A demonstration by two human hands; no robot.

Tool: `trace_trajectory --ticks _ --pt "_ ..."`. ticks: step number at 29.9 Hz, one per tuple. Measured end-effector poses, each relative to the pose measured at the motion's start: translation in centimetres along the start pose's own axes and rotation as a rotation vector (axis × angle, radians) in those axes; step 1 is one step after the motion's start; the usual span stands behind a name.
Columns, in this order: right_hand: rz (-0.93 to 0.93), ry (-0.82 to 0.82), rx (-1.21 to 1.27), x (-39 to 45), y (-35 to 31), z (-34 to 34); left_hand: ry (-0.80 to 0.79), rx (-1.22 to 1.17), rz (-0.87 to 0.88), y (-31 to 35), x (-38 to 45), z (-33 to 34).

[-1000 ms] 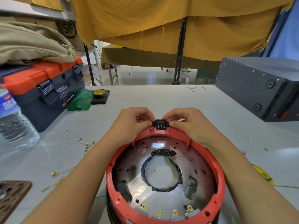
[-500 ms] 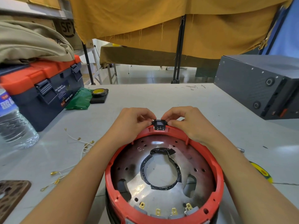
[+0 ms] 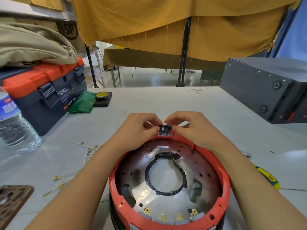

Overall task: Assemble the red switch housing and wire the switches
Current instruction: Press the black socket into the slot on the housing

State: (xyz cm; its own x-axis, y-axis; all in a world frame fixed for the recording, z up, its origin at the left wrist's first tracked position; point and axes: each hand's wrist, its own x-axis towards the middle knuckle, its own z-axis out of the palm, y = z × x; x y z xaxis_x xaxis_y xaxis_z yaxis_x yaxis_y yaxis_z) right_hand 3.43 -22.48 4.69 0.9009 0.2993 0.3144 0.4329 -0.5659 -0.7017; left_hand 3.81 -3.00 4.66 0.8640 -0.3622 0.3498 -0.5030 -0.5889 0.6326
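Both hands, left hand (image 3: 141,126) and right hand (image 3: 187,126), pinch the black switch (image 3: 164,130) with curled fingers at the red housing (image 3: 169,183) far rim.

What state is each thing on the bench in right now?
Black switch: at the far rim slot, pinched from both sides.
Left hand: pinching the switch.
Right hand: pinching the switch.
Red housing: open side up on the table.
Toolbox: lid closed.
Water bottle: upright.
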Motion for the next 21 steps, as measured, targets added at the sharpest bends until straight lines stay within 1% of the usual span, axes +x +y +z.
trace_trajectory --ticks 3,6,14,21 --pt "0.004 -0.029 -0.003 -0.04 -0.15 0.01 -0.044 -0.023 -0.011 0.02 -0.04 0.08" --pt "0.014 -0.008 -0.014 -0.07 -0.17 -0.04 -0.076 0.008 -0.006 0.00 -0.14 0.04" --pt "0.002 0.069 -0.031 -0.25 -0.34 0.09 -0.049 0.037 0.017 0.05 -0.29 0.00" --pt "-0.009 0.058 -0.073 -0.34 -0.56 0.20 -0.052 0.082 0.051 -0.03 -0.34 0.24"
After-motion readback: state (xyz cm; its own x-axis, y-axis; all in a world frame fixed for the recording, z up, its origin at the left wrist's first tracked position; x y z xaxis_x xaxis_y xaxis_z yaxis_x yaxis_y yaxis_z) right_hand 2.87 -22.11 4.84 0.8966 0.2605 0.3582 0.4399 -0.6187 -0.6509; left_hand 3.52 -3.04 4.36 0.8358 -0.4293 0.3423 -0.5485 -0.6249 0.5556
